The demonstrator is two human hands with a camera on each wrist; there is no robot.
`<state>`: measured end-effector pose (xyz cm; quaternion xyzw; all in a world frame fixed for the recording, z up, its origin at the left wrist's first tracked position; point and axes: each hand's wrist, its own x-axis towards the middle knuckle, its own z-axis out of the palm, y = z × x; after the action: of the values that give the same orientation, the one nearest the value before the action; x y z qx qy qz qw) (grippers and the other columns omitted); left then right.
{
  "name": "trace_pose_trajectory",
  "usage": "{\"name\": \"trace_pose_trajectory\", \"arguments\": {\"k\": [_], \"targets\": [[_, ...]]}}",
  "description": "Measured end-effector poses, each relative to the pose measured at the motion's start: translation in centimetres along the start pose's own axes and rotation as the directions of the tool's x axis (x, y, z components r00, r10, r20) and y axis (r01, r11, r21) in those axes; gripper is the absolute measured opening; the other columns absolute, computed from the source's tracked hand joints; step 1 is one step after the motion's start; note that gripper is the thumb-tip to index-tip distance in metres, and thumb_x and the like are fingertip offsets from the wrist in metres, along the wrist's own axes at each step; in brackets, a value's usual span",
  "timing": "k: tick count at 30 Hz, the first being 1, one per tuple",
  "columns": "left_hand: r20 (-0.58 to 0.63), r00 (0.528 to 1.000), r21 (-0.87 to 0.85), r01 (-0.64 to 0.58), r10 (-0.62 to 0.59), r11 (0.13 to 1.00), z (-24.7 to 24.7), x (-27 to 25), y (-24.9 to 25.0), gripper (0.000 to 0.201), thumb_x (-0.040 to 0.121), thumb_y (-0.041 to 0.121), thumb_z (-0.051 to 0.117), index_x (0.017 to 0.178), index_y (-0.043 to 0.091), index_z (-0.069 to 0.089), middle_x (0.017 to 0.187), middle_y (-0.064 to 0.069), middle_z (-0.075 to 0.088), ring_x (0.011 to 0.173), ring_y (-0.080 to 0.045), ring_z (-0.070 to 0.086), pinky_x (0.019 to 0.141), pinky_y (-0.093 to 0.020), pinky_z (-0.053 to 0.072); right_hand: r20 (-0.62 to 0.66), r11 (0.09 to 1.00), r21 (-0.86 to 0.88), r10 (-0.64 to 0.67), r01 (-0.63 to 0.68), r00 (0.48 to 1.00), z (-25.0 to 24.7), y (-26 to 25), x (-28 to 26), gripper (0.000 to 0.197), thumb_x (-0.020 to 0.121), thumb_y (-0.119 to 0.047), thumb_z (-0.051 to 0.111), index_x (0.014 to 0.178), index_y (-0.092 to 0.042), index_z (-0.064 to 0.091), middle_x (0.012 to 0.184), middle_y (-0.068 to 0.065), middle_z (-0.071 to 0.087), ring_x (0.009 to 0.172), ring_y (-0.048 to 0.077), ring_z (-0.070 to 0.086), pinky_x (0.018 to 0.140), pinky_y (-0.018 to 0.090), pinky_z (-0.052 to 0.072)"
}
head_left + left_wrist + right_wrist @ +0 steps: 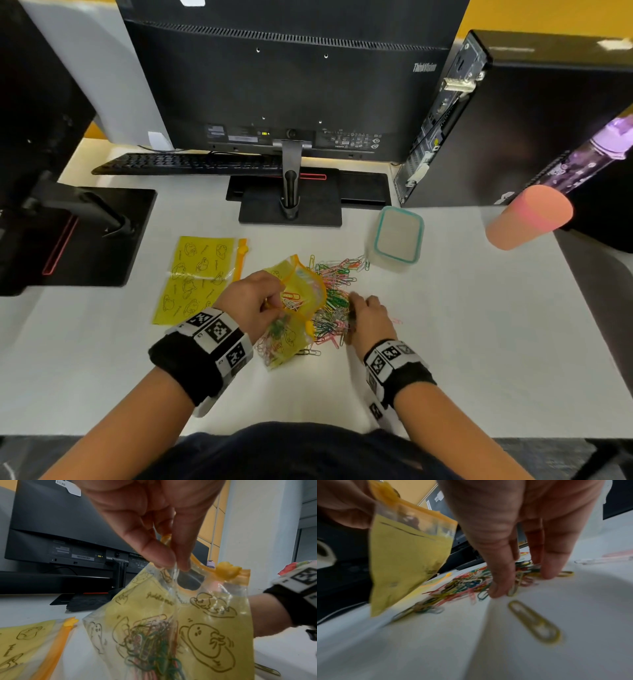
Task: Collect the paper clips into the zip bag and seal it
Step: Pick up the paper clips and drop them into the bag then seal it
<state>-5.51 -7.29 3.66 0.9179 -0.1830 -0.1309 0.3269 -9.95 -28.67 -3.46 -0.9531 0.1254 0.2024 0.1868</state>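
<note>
Paper clips [334, 301]: most sit in a loose multicoloured heap on the white table [479, 342], between the two hands, spreading back toward the clear tub [397, 238] with teal-rimmed lid; a bunch is already inside the zip bag [294, 315]. Bag is yellow, see-through, with cartoon print and an orange zip strip, mouth open. Left hand [251, 301] pinches the bag's top edge between thumb and fingertips [161, 555], just beside the zip strip; bag hangs from that pinch with its bottom touching the table and the clips inside bunched low [150, 649]. Orange slider [228, 569] sits at the far end of the strip. Right hand [368, 317] is on the right edge of the heap, fingers [501, 574] reaching down, straight-ish and slightly spread, tips touching clips and the table; nothing is clearly gripped, though motion blur leaves it unclear whether any clip is caught under the tips. One yellow clip [536, 622] lies alone close to the right wrist, apart from the heap; a pink one [397, 321] lies just right of the right hand. Second yellow bag [195, 277] of the same print lies flat on the table left of the held one. Behind: monitor [287, 85] seen from the back on its stand, keyboard [185, 164], PC tower [513, 120] at right, pink cup [531, 219]
</note>
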Motion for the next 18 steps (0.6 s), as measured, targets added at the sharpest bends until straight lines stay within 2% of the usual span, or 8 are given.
{"name": "trace_pose_trajectory", "arguments": {"k": [2,3,6,8,10,13,15,18], "targets": [[0.003,1.0,0.008,0.003,-0.003,1.0,0.1,-0.2,-0.1,0.032,0.068,0.008,0.073,0.056,0.025,0.048,0.093,0.01,0.055,0.064,0.012,0.043,0.06,-0.004,0.031,-0.055,1.0,-0.008,-0.022,0.022,0.998,-0.5,-0.2,0.9,0.039,0.081,0.001,0.052,0.12,-0.007,0.052,0.114,0.016,0.051,0.106,0.033,0.053,0.087,0.036,0.049],[0.007,1.0,0.006,0.006,-0.006,1.0,0.1,-0.4,-0.1,0.031,0.067,0.008,0.073,0.057,0.024,0.049,0.093,0.009,0.055,0.065,0.011,0.044,0.061,-0.005,0.032,-0.07,1.0,-0.014,-0.027,0.026,0.997,-0.7,-0.3,1.2,0.033,0.083,0.003,0.049,0.114,-0.005,0.056,0.111,0.017,0.053,0.102,0.033,0.055,0.085,0.035,0.048],[0.016,1.0,0.0,0.02,-0.02,1.0,0.2,-0.8,-0.1,0.03,0.067,0.007,0.074,0.057,0.024,0.05,0.093,0.005,0.058,0.065,-0.003,0.052,0.062,-0.01,0.037,-0.083,0.999,-0.021,-0.03,0.029,0.996,-1.2,-0.4,1.9,0.026,0.083,0.003,0.048,0.106,-0.004,0.06,0.106,0.017,0.059,0.098,0.031,0.059,0.081,0.031,0.047],[0.016,1.0,0.0,0.027,-0.027,1.0,0.1,-0.9,-0.2,0.023,0.067,0.006,0.073,0.059,0.019,0.056,0.093,0.005,0.058,0.065,-0.003,0.051,0.061,-0.01,0.036,-0.09,1.0,-0.001,-0.014,0.014,0.996,-1.4,-0.1,2.1,0.025,0.08,0.003,0.051,0.102,-0.003,0.062,0.103,0.018,0.063,0.097,0.031,0.06,0.078,0.03,0.047],[0.01,0.999,0.003,0.038,-0.038,0.999,-0.1,-0.9,-0.2,0.014,0.067,0.005,0.073,0.062,0.011,0.061,0.093,0.006,0.056,0.066,-0.004,0.052,0.061,-0.008,0.034,-0.104,0.998,0.068,0.027,-0.02,0.994,-1.7,0.3,1.9,0.021,0.078,0.002,0.054,0.096,-0.002,0.065,0.096,0.018,0.067,0.093,0.032,0.062,0.073,0.029,0.045],[0.017,0.999,0.001,0.048,-0.048,0.999,-0.3,-0.8,-0.1,0.013,0.067,0.005,0.072,0.063,0.008,0.061,0.096,0.0,0.06,0.072,-0.016,0.056,0.062,-0.014,0.038,-0.15,0.968,0.236,0.119,-0.081,0.981,-2.5,0.9,1.4,0.01,0.078,-0.004,0.064,0.087,-0.004,0.069,0.087,0.017,0.071,0.079,0.028,0.061,0.066,0.023,0.039],[0.02,0.999,-0.008,0.03,-0.029,1.0,-0.3,-0.6,-0.1,0.02,0.067,0.005,0.072,0.058,0.016,0.057,0.097,-0.003,0.063,0.067,-0.01,0.053,0.061,-0.015,0.038,-0.19,0.946,0.316,0.131,-0.066,0.973,-3.4,0.9,0.8,0.008,0.077,-0.008,0.07,0.084,-0.006,0.071,0.08,0.014,0.071,0.071,0.022,0.055,0.065,0.02,0.037],[0.032,0.999,-0.007,0.013,-0.012,1.0,-0.1,-0.3,0.1,0.044,0.068,0.007,0.07,0.051,0.035,0.04,0.095,0.002,0.06,0.063,0.004,0.047,0.06,-0.006,0.034,-0.245,0.918,0.397,0.102,0.004,0.964,-5.4,0.2,-0.4,0.01,0.075,-0.009,0.073,0.085,-0.007,0.072,0.067,0.002,0.062,0.066,0.017,0.053,0.065,0.018,0.036]]}}
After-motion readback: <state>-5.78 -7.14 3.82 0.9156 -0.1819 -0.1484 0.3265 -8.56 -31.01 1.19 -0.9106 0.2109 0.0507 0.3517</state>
